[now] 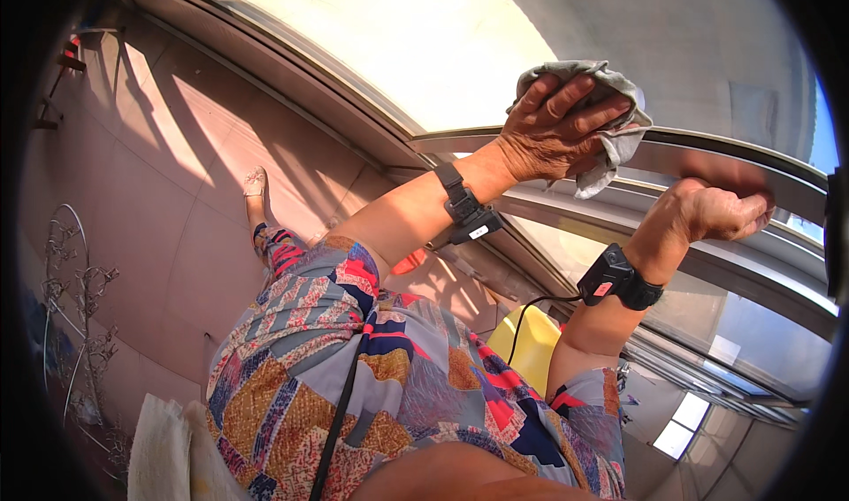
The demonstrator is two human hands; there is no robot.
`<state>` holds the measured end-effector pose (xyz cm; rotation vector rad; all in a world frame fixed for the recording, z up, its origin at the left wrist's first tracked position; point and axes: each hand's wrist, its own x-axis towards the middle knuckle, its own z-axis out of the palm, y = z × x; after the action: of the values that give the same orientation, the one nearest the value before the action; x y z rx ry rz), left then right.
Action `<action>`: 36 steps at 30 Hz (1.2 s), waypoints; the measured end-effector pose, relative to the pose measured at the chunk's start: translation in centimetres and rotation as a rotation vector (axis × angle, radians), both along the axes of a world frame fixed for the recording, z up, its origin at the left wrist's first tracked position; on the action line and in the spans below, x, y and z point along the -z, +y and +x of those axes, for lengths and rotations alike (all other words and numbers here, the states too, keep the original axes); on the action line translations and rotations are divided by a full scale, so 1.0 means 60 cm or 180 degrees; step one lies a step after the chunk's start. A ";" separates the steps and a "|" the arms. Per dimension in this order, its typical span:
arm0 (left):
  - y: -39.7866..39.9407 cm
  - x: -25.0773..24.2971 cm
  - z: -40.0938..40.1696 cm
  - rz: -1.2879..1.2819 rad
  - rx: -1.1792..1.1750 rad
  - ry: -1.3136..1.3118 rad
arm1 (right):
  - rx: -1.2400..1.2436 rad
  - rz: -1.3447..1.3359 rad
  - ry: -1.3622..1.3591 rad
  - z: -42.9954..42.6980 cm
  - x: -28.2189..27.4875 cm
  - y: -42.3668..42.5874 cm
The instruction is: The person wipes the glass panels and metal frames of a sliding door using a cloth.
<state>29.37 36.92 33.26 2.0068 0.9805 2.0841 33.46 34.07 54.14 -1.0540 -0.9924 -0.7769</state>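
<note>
My left hand presses a crumpled grey cloth against the lower part of a window pane, at its metal frame. The back of the hand faces me, and its fingers are spread over the cloth. Farther right, my right hand is loosely curled beside the window's metal rail, with nothing seen in it. Whether it touches the rail is unclear. A blurred reddish reflection shows just above it. Both wrists wear black straps with small devices; a black cable runs from the right one.
A tiled floor crossed by shadows lies at the left, with a wire stand on it. A yellow object is partly hidden beyond my patterned clothing. A pale cloth is at the lower left.
</note>
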 end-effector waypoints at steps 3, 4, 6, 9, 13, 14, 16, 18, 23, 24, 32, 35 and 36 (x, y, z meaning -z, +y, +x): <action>-0.004 0.049 -0.002 -0.0051 0.0366 -0.0298 | -0.0093 -0.0144 -0.0043 -0.028 -0.088 0.004; -0.002 0.061 -0.011 -0.0032 0.0382 -0.0247 | 0.0065 -0.0237 -0.0159 -0.036 -0.128 0.002; -0.008 0.116 -0.008 -0.0078 0.0313 -0.0162 | 0.0197 -0.0350 -0.0173 -0.060 -0.156 -0.003; -0.042 0.205 0.007 -0.0147 0.0735 -0.0186 | 0.0343 -0.0287 -0.0064 -0.058 -0.176 -0.032; -0.082 0.263 -0.019 -0.1325 0.1153 -0.0423 | 0.0324 -0.0079 -0.0339 -0.067 -0.193 -0.040; -0.094 0.288 -0.014 -0.2243 0.1051 -0.0307 | 0.0274 -0.0087 -0.0374 -0.074 -0.189 -0.040; -0.093 0.287 0.003 -0.3369 0.0891 -0.0777 | 0.0330 -0.0074 -0.0421 -0.070 -0.194 -0.052; -0.088 0.328 0.040 -0.3499 0.0699 -0.0931 | 0.0399 0.0057 -0.0379 -0.079 -0.184 -0.046; -0.017 0.285 0.048 -0.3558 -0.0001 -0.0671 | 0.0570 0.0000 -0.0500 -0.069 -0.173 -0.056; 0.004 0.317 0.047 -0.3267 -0.0378 -0.0470 | 0.0511 0.0070 -0.0580 -0.064 -0.149 -0.064; 0.171 0.107 -0.016 -0.2139 0.1706 -0.2002 | 0.0430 0.0151 -0.0440 -0.062 -0.100 -0.090; 0.195 -0.123 -0.087 0.0053 0.0801 -0.1694 | 0.0542 0.0091 -0.0277 -0.051 -0.075 -0.086; 0.176 -0.196 -0.104 0.0464 0.0456 -0.1361 | 0.0556 0.0160 -0.0181 -0.063 -0.081 -0.077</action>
<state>23.16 47.50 45.04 1.5259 0.6075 2.4132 29.69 29.42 59.01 -1.0901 -0.9322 -0.9746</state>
